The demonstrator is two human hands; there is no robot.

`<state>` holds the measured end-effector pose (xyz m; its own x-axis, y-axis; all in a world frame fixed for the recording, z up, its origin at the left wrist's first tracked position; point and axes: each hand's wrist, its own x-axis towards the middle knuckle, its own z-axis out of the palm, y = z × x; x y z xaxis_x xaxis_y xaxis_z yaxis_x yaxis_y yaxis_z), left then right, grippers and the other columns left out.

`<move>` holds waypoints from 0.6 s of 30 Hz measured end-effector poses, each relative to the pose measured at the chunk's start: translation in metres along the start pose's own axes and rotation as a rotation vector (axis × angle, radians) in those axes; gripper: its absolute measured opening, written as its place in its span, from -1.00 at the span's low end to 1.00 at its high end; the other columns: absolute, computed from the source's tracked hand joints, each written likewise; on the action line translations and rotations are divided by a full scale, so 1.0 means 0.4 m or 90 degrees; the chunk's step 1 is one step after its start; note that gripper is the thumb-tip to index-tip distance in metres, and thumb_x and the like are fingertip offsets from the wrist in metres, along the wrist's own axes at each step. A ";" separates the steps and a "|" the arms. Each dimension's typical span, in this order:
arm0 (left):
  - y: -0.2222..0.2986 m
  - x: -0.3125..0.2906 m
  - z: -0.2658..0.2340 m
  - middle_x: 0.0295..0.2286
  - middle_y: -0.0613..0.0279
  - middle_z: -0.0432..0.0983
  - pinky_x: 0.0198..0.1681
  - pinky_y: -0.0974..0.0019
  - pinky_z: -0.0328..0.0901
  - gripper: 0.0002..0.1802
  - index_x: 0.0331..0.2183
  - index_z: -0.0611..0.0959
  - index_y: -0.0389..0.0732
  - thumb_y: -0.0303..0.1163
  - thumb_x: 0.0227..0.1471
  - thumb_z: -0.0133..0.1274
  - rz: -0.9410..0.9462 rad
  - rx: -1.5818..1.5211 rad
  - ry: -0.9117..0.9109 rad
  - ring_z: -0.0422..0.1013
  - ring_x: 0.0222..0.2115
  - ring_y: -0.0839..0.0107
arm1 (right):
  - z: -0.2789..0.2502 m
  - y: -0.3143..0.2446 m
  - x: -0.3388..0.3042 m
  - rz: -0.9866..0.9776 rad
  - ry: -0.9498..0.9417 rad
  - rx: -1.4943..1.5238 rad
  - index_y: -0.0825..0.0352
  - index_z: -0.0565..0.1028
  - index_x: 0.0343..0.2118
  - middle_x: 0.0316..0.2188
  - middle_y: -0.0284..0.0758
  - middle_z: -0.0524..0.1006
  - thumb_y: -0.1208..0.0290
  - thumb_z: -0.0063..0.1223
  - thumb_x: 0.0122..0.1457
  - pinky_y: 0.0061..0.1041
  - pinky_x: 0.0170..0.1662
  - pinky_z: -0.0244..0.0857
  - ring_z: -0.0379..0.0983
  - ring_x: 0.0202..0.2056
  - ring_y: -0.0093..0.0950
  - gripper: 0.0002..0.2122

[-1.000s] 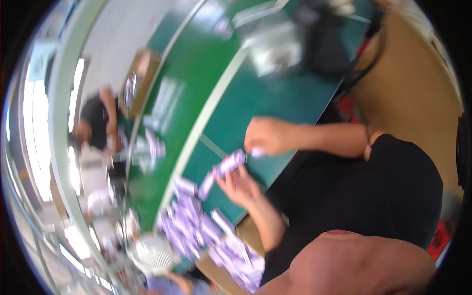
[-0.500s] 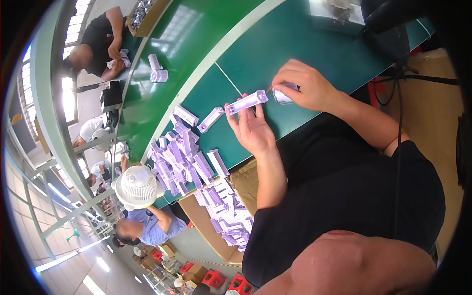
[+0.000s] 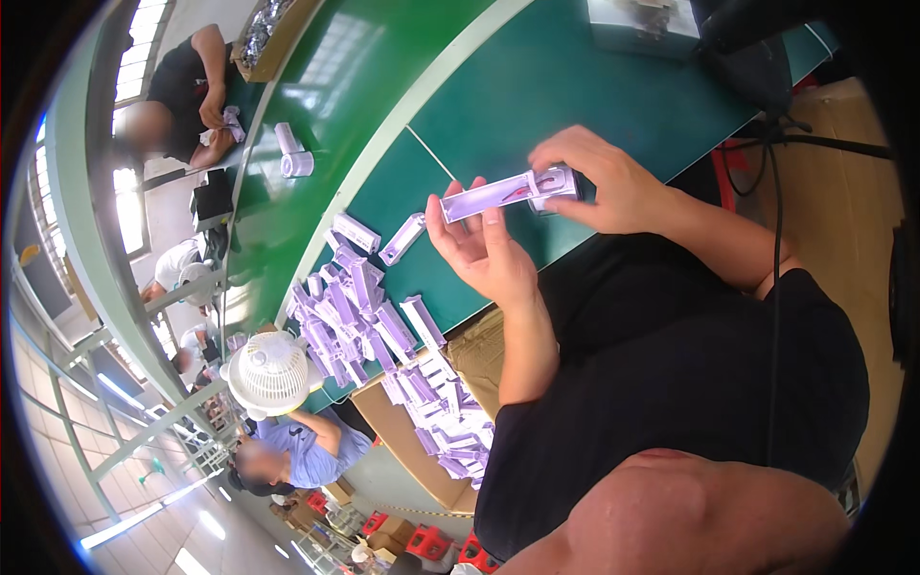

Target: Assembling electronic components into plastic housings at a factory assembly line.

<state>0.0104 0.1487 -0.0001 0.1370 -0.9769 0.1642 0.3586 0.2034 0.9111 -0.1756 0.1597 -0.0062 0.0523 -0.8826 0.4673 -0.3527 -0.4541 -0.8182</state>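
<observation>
Across the fingers of my left hand point(image 3: 494, 259) lies a long, open lilac plastic housing point(image 3: 479, 198), its thumb bent against the side. My right hand point(image 3: 613, 182) grips a short, rounded lilac plastic piece point(image 3: 567, 182), fingers above and thumb below. The two parts meet end to end; whether they are locked together I cannot tell. A bit of red wire point(image 3: 519, 193) shows inside near the joint. Left of my hands, a single lilac housing point(image 3: 402, 239) lies on the green table point(image 3: 498, 105).
A heap of lilac housings point(image 3: 350, 302) covers the table's left part. More fill a cardboard box point(image 3: 407, 446) at its edge. Beyond the pale divider stands an assembled lilac piece point(image 3: 295, 158). A white fan point(image 3: 268, 369) is at left; a metal box point(image 3: 644, 24) sits far right. Co-workers sit across.
My right hand has brought its rounded piece against the end of the long housing. The housing has rolled so its open side faces up, and my left thumb has closed onto it.
</observation>
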 end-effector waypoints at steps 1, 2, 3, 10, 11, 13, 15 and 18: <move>0.001 0.001 -0.003 0.15 -0.13 0.30 0.16 -0.01 0.38 -0.24 0.32 0.19 -0.23 -0.67 0.16 0.11 0.028 0.037 -0.035 0.37 0.15 -0.01 | -0.003 0.005 -0.009 0.002 0.002 0.001 0.32 0.55 -0.01 -0.17 -0.27 0.60 0.48 0.39 0.02 -0.33 -0.06 0.42 0.51 -0.13 -0.30 -0.57; 0.005 -0.001 0.000 0.15 -0.13 0.30 0.16 -0.01 0.38 -0.24 0.32 0.19 -0.23 -0.67 0.16 0.11 0.025 0.035 -0.036 0.37 0.15 -0.01 | -0.011 0.007 -0.016 -0.003 -0.013 -0.044 0.31 0.51 0.05 -0.12 -0.25 0.59 0.46 0.41 -0.01 -0.31 -0.01 0.40 0.50 -0.09 -0.28 -0.49; 0.010 -0.003 0.002 0.15 -0.14 0.31 0.15 -0.01 0.38 -0.24 0.31 0.21 -0.25 -0.68 0.15 0.12 0.038 0.075 -0.073 0.38 0.13 0.00 | -0.016 0.007 -0.021 -0.008 -0.028 -0.089 0.31 0.47 0.11 -0.06 -0.24 0.57 0.43 0.44 -0.03 -0.29 0.04 0.39 0.49 -0.04 -0.25 -0.42; 0.010 -0.014 0.010 0.11 -0.14 0.36 0.09 0.04 0.44 -0.27 0.28 0.31 -0.33 -0.69 0.11 0.18 0.158 0.247 -0.232 0.44 0.07 0.06 | -0.028 0.008 -0.025 0.041 -0.081 -0.044 0.33 0.47 0.11 -0.09 -0.24 0.59 0.41 0.47 -0.07 -0.28 0.01 0.41 0.50 -0.05 -0.24 -0.38; 0.015 -0.012 0.010 0.11 -0.13 0.36 0.09 0.04 0.44 -0.27 0.28 0.32 -0.35 -0.69 0.11 0.18 0.204 0.316 -0.258 0.45 0.06 0.06 | -0.027 0.008 -0.023 0.040 -0.083 -0.043 0.33 0.47 0.11 -0.09 -0.25 0.59 0.40 0.48 -0.08 -0.28 0.00 0.41 0.50 -0.06 -0.24 -0.37; 0.021 -0.013 0.017 0.09 -0.11 0.36 0.07 0.06 0.46 -0.31 0.24 0.37 -0.39 -0.71 0.09 0.18 0.233 0.353 -0.260 0.46 0.04 0.07 | -0.025 0.007 -0.022 0.036 -0.084 -0.042 0.33 0.48 0.11 -0.09 -0.25 0.60 0.40 0.49 -0.10 -0.28 -0.01 0.42 0.51 -0.07 -0.23 -0.36; 0.029 -0.009 0.022 0.07 -0.09 0.36 0.03 0.10 0.50 -0.33 0.22 0.41 -0.40 -0.73 0.07 0.18 0.306 0.437 -0.287 0.47 0.03 0.08 | -0.022 0.006 -0.022 0.024 -0.073 -0.045 0.34 0.48 0.10 -0.08 -0.24 0.60 0.40 0.50 -0.12 -0.29 -0.01 0.42 0.50 -0.07 -0.24 -0.36; 0.034 -0.005 0.026 0.06 -0.10 0.37 -0.03 0.15 0.51 -0.34 0.20 0.44 -0.40 -0.72 0.06 0.19 0.330 0.476 -0.283 0.48 0.01 0.09 | -0.023 0.008 -0.019 0.021 -0.073 -0.049 0.35 0.49 0.08 -0.07 -0.24 0.59 0.40 0.50 -0.13 -0.28 -0.01 0.43 0.51 -0.07 -0.24 -0.37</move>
<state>0.0053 0.1528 0.0159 -0.2993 -0.7467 0.5940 -0.3389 0.6652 0.6654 -0.1858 0.1661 -0.0094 0.1444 -0.9073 0.3949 -0.4268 -0.4171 -0.8024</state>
